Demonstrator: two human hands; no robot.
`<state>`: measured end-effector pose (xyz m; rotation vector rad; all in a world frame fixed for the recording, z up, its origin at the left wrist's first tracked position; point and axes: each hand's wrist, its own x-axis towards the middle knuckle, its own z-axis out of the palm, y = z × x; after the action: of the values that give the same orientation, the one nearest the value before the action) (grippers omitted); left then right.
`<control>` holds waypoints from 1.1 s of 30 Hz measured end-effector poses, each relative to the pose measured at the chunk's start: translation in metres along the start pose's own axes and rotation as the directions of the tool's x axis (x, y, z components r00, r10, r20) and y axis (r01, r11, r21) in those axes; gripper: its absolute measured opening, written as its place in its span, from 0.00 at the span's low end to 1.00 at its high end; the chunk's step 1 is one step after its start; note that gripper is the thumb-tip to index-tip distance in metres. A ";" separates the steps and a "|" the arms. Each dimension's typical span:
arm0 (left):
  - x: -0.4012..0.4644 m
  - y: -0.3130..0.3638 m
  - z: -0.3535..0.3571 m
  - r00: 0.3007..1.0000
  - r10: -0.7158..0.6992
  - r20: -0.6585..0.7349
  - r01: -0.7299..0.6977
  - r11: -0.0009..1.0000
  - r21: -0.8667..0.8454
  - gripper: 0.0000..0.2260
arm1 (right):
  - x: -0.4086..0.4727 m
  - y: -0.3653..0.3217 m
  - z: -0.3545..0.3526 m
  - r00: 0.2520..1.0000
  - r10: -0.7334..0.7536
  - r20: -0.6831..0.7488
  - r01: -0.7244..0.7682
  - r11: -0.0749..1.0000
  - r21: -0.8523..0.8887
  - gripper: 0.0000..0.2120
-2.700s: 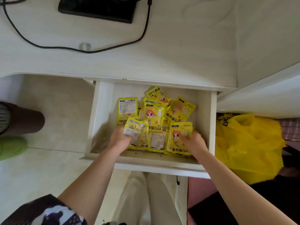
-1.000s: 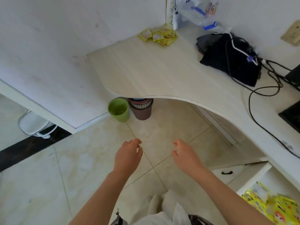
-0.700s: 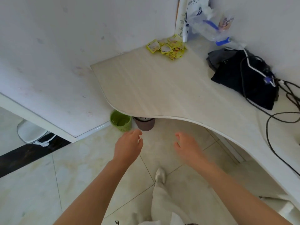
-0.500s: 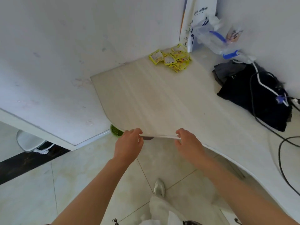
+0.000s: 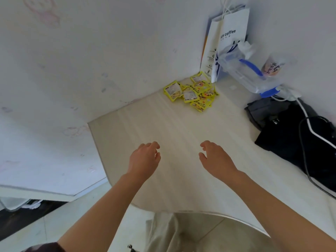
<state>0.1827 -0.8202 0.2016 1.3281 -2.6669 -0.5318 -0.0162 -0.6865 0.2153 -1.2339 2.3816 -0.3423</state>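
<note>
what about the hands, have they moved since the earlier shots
Yes, left hand and right hand went forward over the desk, past its front edge, toward the packets.

- The left hand [image 5: 144,159] is bare, and the forearm behind it is uncovered from the wrist back to near the elbow.
- The right hand [image 5: 215,159] is bare too, its forearm uncovered along the whole stretch that shows.
- A sleeve [image 5: 43,248] shows at the lower left edge, on the left arm: dark maroon-brown cloth with a paler patch.
- Trousers [image 5: 163,233] of light beige, loose cloth with soft folds show between the arms.
- A small dark fitting [image 5: 129,246] sits beside the trousers, too small to identify.
</note>
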 end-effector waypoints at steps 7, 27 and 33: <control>0.089 -0.013 -0.012 0.993 0.083 0.082 -0.084 0.996 0.006 0.12 | 0.069 -0.013 -0.017 0.996 0.076 -0.045 -0.075 0.997 0.022 0.17; 0.300 0.001 0.027 0.889 -0.343 0.304 0.443 0.811 -0.383 0.09 | 0.267 0.037 -0.079 0.977 0.209 0.051 -0.213 0.971 0.104 0.17; 0.350 0.011 0.051 0.783 -0.520 0.341 0.622 0.643 -0.447 0.16 | 0.341 0.051 -0.079 0.922 0.380 0.077 -0.388 0.900 0.200 0.16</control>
<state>-0.0516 -1.0774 0.1393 1.9669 -1.8725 -1.4175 -0.2646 -0.9348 0.1743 -0.6480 2.4131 -0.4271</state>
